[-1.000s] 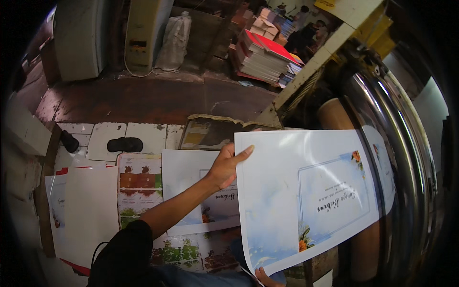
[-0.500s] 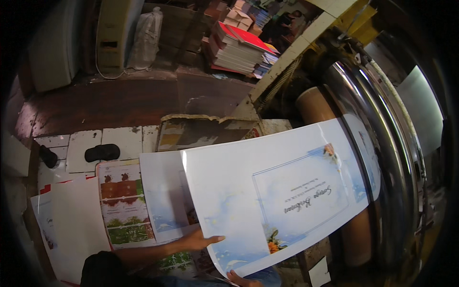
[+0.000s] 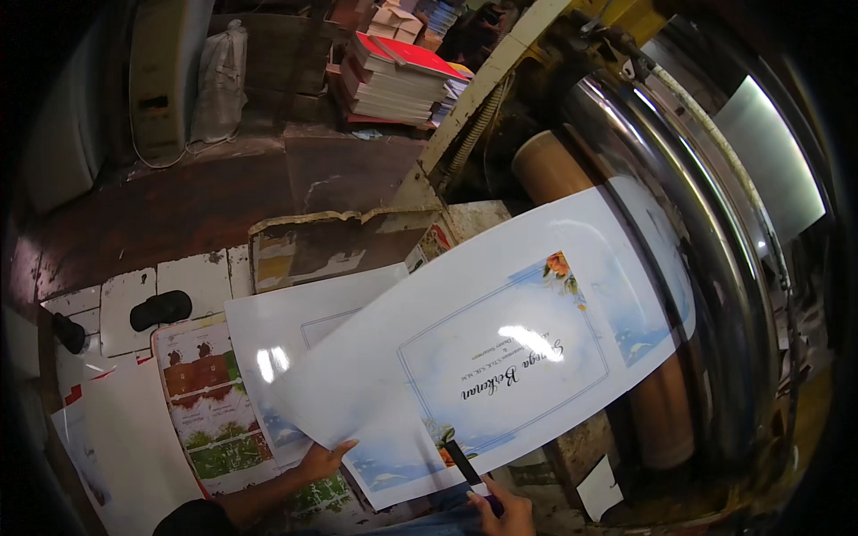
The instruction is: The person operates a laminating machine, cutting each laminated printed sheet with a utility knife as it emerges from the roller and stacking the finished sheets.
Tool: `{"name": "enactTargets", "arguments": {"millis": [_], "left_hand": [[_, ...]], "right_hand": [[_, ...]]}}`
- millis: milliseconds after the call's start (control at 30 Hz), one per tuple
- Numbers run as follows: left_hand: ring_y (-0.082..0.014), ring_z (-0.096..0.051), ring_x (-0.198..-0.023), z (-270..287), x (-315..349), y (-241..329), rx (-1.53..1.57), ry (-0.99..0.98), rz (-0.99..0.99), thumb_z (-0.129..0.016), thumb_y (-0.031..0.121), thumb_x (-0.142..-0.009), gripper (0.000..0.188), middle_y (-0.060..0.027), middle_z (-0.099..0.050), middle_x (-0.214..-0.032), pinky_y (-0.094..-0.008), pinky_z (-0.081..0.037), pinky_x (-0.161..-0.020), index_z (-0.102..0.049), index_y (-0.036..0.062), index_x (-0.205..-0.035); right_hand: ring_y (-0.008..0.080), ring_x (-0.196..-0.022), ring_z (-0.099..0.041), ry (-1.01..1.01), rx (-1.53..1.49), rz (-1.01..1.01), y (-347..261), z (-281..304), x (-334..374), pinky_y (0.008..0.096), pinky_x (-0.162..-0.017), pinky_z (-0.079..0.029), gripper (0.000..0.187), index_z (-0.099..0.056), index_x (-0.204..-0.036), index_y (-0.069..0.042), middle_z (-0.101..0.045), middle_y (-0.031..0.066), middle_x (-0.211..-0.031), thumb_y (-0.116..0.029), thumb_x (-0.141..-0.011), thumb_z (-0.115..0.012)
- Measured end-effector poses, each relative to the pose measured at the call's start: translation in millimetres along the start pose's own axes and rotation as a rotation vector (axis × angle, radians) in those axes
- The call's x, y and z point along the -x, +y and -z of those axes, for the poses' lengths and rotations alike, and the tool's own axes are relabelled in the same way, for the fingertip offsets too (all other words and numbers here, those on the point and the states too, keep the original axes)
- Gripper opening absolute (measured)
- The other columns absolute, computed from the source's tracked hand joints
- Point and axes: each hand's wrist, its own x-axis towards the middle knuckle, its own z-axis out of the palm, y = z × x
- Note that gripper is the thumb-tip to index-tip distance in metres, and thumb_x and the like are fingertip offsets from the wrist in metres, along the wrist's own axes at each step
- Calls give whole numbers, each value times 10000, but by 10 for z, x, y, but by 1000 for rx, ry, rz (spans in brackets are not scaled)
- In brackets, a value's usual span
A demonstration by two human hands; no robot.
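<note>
A glossy printed sheet [image 3: 500, 357] in white and pale blue, with flower corners and a ruled frame, reaches from the rollers down to the lower left. My left hand [image 3: 323, 460] pinches its near left edge. In my right hand [image 3: 508, 511] is a cutter knife [image 3: 466, 468] with a dark, flat blade, which lies over the sheet's lower edge beside the orange flower. Whether the blade touches the sheet, I cannot tell. Under the sheet's left end lies another blue-and-white sheet [image 3: 268, 330], partly hidden.
Shiny metal rollers [image 3: 684, 196] and a brown roll [image 3: 547, 165] stand on the right. Printed green-and-brown sheets [image 3: 210, 402] and a white sheet [image 3: 125, 429] lie at left. Beyond are a worn cardboard box [image 3: 331, 246], dark sandals [image 3: 161, 309] and stacked red-topped books [image 3: 393, 76].
My right hand has come up holding the cutter knife over the sheet's lower edge. My left hand and the sheet's near end have shifted left, and the view has turned slightly right.
</note>
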Motion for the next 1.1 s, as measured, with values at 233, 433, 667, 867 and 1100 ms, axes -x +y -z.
{"name": "enactTargets", "arguments": {"millis": [233, 433, 667, 867, 1100], "left_hand": [[-275, -563, -1098, 109, -109, 177, 9, -139, 347, -604, 268, -937, 419, -188, -596, -1181, -387, -434, -936, -541, 4, -1256], [-270, -561, -1106, 203, -51, 138, -63, -159, 281, -626, 301, -923, 445, -178, -598, -1188, -380, -443, -927, -546, 26, -1265], [-257, -537, -1120, 567, -271, 589, 265, -190, 669, -696, 273, -866, 598, -125, -552, -1202, -374, -451, -965, -425, -15, -1313], [-217, -536, -1101, 633, -393, 929, 591, -121, 884, -649, -13, -857, 582, -95, -536, -1199, -326, -435, -969, -360, 12, -1362], [-265, -562, -1084, 609, -403, 516, 592, -238, 1007, -650, 10, -861, 630, -127, -508, -1229, -433, -534, -884, -302, 36, -1385]], "right_hand": [[213, -594, -641, 33, -52, -62, 130, 249, -44, 328, -589, -498, 272, -628, -1129, 24, -673, 166, -719, -67, -875, -595], [174, -595, -625, 114, -59, -142, 366, 433, 32, 302, -595, -496, 275, -639, -1149, -14, -682, 142, -737, -81, -886, -598], [79, -469, -519, 899, -645, -228, 1122, 1343, -864, 215, -398, -400, 285, -580, -1105, 3, -613, 55, -725, -239, -955, -575], [82, -498, -536, 773, -707, -297, 1686, 1891, -1214, 213, -426, -435, 287, -587, -1109, 20, -622, 58, -741, -217, -949, -579], [81, -480, -542, 606, -758, -266, 1996, 1781, -1386, 219, -419, -417, 246, -612, -1069, 13, -621, 49, -705, -194, -939, -593]]}}
